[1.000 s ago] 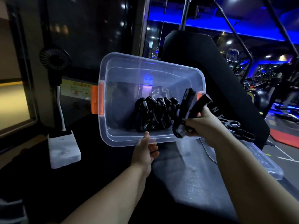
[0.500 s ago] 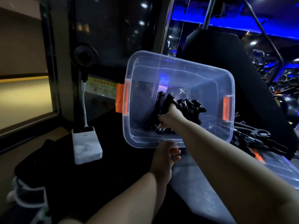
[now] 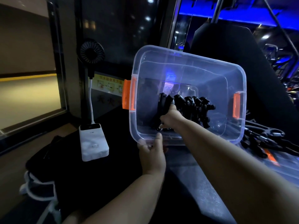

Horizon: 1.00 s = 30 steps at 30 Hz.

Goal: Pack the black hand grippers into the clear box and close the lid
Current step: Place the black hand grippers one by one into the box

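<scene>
The clear box (image 3: 181,60) with orange latches is tilted, its opening facing me. My left hand (image 3: 152,150) grips its near rim from below, thumb over the edge. My right hand (image 3: 171,118) reaches inside and holds a black hand gripper (image 3: 162,105) upright at the left end of a row of several black hand grippers (image 3: 195,109) stacked in the box. More black hand grippers (image 3: 265,139) lie outside on the right, on the clear lid (image 3: 284,168).
A white power bank (image 3: 93,141) with a small black fan (image 3: 91,53) on a stalk stands to the left of the box. A dark bag with white cord (image 3: 38,180) lies at the lower left. A black padded gym seat back (image 3: 234,50) rises behind the box.
My right hand has carried a hand gripper from outside the box's right rim into the box, at the left end of the row. The view has shifted, so the box appears further right.
</scene>
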### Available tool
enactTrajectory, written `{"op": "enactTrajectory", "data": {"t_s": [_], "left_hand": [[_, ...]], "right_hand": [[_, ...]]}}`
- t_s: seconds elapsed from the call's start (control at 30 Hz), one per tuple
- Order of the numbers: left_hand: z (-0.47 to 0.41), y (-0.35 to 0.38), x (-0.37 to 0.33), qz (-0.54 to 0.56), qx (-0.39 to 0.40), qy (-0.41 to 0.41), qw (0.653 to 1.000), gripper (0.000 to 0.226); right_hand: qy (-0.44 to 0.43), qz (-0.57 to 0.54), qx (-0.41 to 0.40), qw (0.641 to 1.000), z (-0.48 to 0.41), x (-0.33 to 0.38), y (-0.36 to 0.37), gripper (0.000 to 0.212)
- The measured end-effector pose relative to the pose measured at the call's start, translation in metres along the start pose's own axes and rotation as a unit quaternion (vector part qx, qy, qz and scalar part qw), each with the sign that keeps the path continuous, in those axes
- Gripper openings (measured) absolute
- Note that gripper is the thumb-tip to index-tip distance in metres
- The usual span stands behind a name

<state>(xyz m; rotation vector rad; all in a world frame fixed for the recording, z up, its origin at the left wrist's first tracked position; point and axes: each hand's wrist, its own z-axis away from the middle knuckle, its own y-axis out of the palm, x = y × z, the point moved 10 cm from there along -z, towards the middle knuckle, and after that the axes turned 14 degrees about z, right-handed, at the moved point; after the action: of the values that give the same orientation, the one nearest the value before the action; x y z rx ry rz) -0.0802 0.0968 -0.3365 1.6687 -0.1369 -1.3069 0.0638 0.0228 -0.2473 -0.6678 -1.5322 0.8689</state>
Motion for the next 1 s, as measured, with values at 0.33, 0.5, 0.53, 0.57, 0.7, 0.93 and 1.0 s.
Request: {"op": "enactTrajectory", "data": {"t_s": [0.33, 0.5, 0.53, 0.57, 0.7, 0.93, 1.0], "left_hand": [[0.005, -0.008, -0.059, -0.124, 0.042, 0.213, 0.968, 0.04], [0.006, -0.006, -0.064, -0.119, 0.055, 0.252, 0.959, 0.045], [0.006, -0.006, -0.063, -0.118, 0.056, 0.253, 0.959, 0.045], [0.007, -0.005, -0.063, -0.114, 0.06, 0.25, 0.96, 0.044], [0.008, -0.003, -0.062, -0.097, 0.071, 0.242, 0.963, 0.043], [0.011, -0.001, -0.064, -0.091, 0.077, 0.247, 0.962, 0.044], [0.012, 0.0, -0.066, -0.097, 0.076, 0.251, 0.96, 0.044]], "right_hand": [[0.047, 0.24, -0.072, 0.967, -0.002, 0.0, -0.015, 0.052], [0.028, 0.331, -0.11, 0.937, -0.002, -0.002, -0.02, 0.091], [0.022, 0.334, -0.12, 0.935, -0.003, -0.003, -0.021, 0.093], [0.017, 0.329, -0.129, 0.935, -0.004, -0.003, -0.022, 0.092], [0.0, 0.286, -0.157, 0.945, -0.002, -0.003, -0.027, 0.08], [-0.011, 0.35, -0.16, 0.923, 0.0, 0.001, -0.027, 0.076], [-0.005, 0.358, -0.147, 0.922, -0.002, -0.002, -0.028, 0.066]]}}
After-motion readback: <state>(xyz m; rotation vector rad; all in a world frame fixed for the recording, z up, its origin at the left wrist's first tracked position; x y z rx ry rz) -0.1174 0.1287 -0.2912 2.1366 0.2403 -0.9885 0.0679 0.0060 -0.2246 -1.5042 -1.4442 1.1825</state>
